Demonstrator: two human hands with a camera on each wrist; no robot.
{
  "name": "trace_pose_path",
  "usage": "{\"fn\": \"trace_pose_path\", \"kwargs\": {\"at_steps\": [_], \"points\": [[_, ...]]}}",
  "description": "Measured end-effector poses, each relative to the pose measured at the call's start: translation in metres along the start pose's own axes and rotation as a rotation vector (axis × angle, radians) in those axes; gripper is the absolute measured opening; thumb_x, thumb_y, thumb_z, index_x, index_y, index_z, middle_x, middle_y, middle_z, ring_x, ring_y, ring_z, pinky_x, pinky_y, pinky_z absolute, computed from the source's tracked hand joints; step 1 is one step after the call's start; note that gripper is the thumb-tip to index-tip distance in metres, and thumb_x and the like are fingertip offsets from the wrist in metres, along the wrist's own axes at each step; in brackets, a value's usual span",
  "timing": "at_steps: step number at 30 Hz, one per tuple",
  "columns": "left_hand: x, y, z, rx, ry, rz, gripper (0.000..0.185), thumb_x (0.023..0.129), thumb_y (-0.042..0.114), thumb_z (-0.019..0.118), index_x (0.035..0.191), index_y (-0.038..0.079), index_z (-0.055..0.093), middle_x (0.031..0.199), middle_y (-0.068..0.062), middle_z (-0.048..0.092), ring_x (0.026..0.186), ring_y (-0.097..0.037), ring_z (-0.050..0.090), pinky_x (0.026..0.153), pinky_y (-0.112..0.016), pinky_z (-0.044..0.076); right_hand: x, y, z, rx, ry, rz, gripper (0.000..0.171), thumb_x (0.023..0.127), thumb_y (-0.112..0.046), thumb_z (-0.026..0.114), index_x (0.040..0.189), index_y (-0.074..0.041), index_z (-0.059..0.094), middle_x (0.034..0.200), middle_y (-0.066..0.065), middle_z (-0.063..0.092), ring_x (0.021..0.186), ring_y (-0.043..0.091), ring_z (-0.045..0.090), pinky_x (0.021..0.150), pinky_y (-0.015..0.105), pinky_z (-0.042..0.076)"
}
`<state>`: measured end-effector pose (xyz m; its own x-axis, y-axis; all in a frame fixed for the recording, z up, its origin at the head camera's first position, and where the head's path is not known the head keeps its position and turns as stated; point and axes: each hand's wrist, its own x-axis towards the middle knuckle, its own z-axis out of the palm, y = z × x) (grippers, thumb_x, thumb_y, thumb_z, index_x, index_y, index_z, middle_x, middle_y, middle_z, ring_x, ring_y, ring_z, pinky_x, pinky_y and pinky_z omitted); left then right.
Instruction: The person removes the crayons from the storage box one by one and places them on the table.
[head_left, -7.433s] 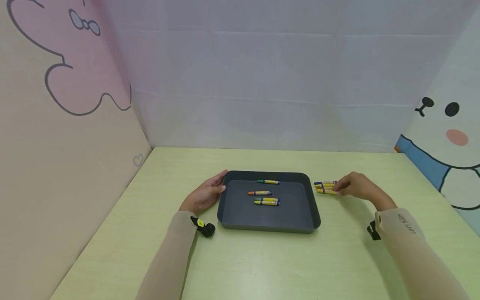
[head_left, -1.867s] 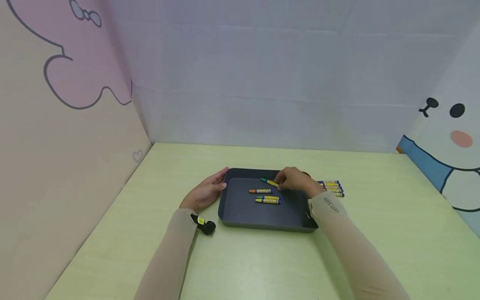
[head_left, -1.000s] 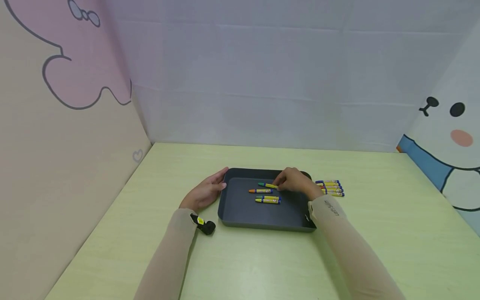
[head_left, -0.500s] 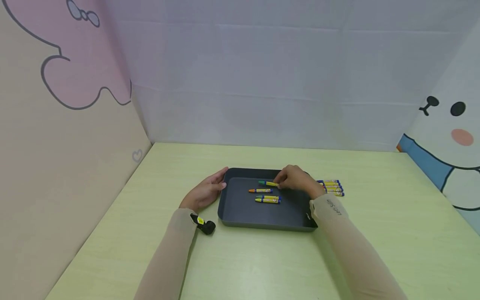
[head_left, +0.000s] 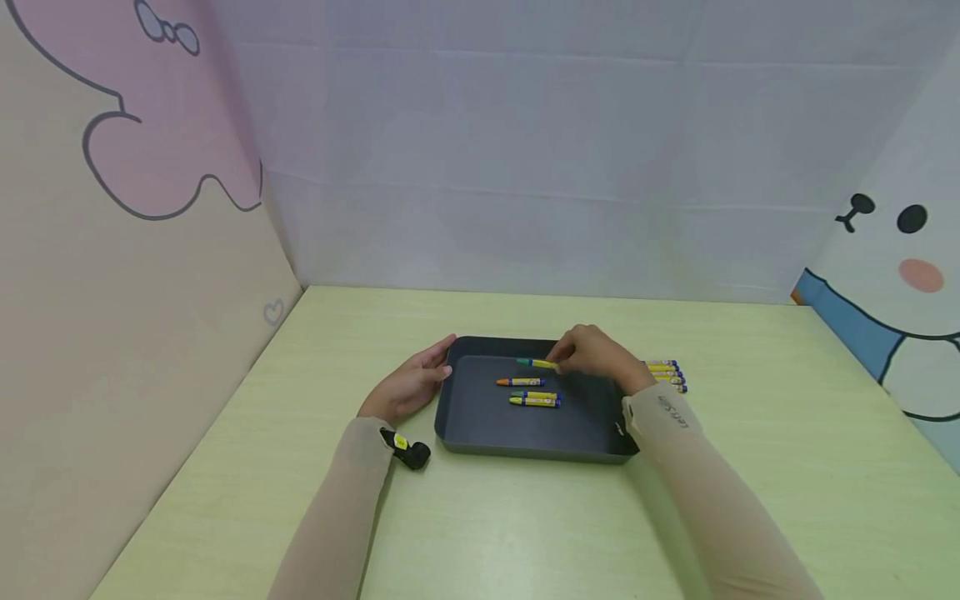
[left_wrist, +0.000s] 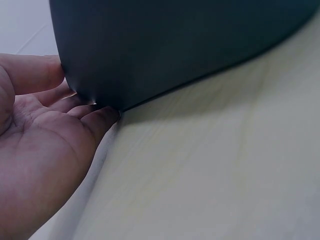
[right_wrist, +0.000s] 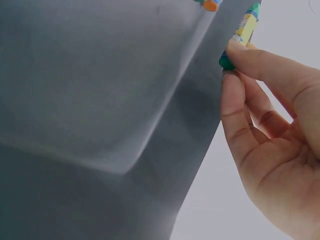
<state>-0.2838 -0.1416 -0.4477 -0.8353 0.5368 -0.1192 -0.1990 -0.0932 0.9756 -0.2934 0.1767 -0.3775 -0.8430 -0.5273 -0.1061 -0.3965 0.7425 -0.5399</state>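
**Right grip pinching the green crayon over the tray**

The right hand (head_left: 600, 360) is pinching the green crayon (head_left: 537, 363) by its back end, thumb and forefinger (right_wrist: 245, 57) closing on the wrapper just behind the blunt green butt. The left hand (head_left: 408, 387) is lying with straight, relaxed fingers against the outer left wall of the dark tray (head_left: 480, 421), bracing it on the counter (head_left: 480, 517).

The green crayon is sitting near the tray's far wall, above the orange crayon (head_left: 520, 382) and the pair of crayons (head_left: 535, 400) lying closer to the person. Its long axis is running roughly left to right, nearly parallel to the others, with the green tip pointing left and the held end to the right. Whether it is resting on the tray floor or hanging just above it cannot be told.

To handle it well, the pinch should probably be kept light and the crayon level, so the tip is not catching the wall. More crayons (head_left: 666, 375) are lying in a row on the counter just right of the tray.
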Motion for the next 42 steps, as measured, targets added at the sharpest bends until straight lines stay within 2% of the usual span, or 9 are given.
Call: {"fn": "trace_pose_path", "kwargs": {"at_steps": [17,25,42], "points": [[0.001,0.0,-0.001,0.01,-0.011,0.004,0.07,0.099,-0.006,0.038,0.156,0.012,0.001,0.163,-0.002,-0.007,0.15,-0.019,-0.009,0.122,-0.039,0.001,-0.01,-0.004,-0.019,-0.035,-0.014,0.037,0.021,0.087,-0.004,0.066,0.107,-0.004,0.074,0.101,0.011,0.072,0.085,0.018,0.067,0.075,0.035,0.056],[0.001,0.0,-0.001,-0.006,0.007,-0.003,0.07,0.098,-0.007,0.038,0.156,0.013,0.004,0.163,-0.001,-0.005,0.15,-0.019,-0.008,0.122,-0.039,0.001,-0.017,0.002,-0.025,-0.053,-0.004,0.03,0.021,0.087,-0.005,0.066,0.108,-0.004,0.073,0.104,0.012,0.071,0.088,0.021,0.068,0.076,0.036,0.057],[0.0,-0.001,-0.001,-0.009,-0.005,0.001,0.071,0.098,-0.006,0.039,0.156,0.013,0.003,0.163,-0.002,-0.007,0.15,-0.019,-0.009,0.122,-0.039,0.001,-0.044,0.02,-0.041,-0.07,0.009,0.036,0.021,0.088,-0.005,0.066,0.107,-0.002,0.073,0.103,0.014,0.071,0.086,0.022,0.068,0.075,0.037,0.056]]}}
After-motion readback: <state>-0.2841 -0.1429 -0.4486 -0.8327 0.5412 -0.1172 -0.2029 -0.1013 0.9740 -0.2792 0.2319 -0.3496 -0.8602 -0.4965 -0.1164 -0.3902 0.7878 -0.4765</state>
